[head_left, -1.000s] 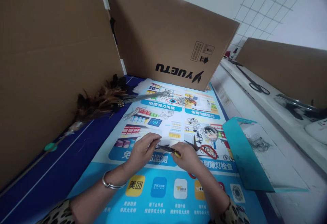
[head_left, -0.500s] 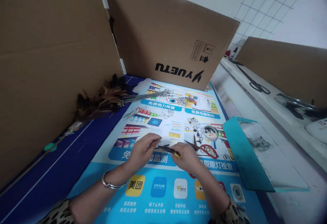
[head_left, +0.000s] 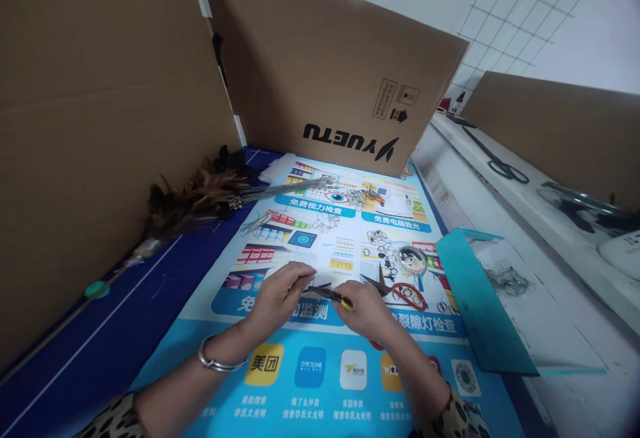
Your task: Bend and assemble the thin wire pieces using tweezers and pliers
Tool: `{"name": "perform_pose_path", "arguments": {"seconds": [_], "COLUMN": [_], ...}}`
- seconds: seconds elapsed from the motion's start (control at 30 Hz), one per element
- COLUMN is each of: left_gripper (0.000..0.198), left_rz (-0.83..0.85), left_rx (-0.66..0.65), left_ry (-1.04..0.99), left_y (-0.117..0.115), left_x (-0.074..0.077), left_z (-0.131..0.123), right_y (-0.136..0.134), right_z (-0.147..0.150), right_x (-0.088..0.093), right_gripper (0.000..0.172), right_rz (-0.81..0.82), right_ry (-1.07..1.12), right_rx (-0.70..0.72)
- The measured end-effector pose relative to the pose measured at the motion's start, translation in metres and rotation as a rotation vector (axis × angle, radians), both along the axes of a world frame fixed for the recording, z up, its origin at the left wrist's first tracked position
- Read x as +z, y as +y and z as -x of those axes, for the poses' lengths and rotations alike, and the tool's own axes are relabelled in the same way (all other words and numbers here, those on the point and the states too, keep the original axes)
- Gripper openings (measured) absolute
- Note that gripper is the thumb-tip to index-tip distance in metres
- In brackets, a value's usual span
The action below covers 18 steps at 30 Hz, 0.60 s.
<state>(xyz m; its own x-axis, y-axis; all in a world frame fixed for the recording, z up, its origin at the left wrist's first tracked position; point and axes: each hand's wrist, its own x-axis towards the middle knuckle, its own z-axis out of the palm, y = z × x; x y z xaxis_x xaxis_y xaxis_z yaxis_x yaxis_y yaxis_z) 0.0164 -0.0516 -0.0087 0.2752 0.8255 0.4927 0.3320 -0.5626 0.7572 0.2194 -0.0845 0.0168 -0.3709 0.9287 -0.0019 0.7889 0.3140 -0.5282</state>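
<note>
My right hand (head_left: 361,305) is closed around pliers (head_left: 325,293) with dark jaws and yellow on the handle. The jaws point left, towards the fingertips of my left hand (head_left: 283,293). Those fingers are pinched together just beside the jaw tips; whatever they hold is too small to make out. Right of my right hand, open scissors (head_left: 407,296) with red handles lie on the printed mat. A round tin (head_left: 413,261) with a cartoon face sits behind them, beside small dark rings (head_left: 379,238).
Feather dusters (head_left: 195,191) and thin wires (head_left: 285,188) lie at the back left. Cardboard panels (head_left: 320,65) stand behind and left. A teal box (head_left: 477,305) holding wire pieces is at the right, near a white shelf with black scissors (head_left: 505,170).
</note>
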Motion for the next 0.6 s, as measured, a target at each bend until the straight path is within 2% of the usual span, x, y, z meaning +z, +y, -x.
{"name": "perform_pose_path", "arguments": {"seconds": [0.6], "left_gripper": [0.011], "left_rz": [0.012], "left_rx": [-0.006], "left_ry": [-0.004], "left_y": [-0.0006], "left_x": [0.0000], "left_z": [-0.0010], "right_y": [-0.0014], "right_z": [-0.0004], "right_x": [0.0023], "right_gripper": [0.011], "right_rz": [-0.007], "right_ry": [-0.053], "right_rx": [-0.003]}}
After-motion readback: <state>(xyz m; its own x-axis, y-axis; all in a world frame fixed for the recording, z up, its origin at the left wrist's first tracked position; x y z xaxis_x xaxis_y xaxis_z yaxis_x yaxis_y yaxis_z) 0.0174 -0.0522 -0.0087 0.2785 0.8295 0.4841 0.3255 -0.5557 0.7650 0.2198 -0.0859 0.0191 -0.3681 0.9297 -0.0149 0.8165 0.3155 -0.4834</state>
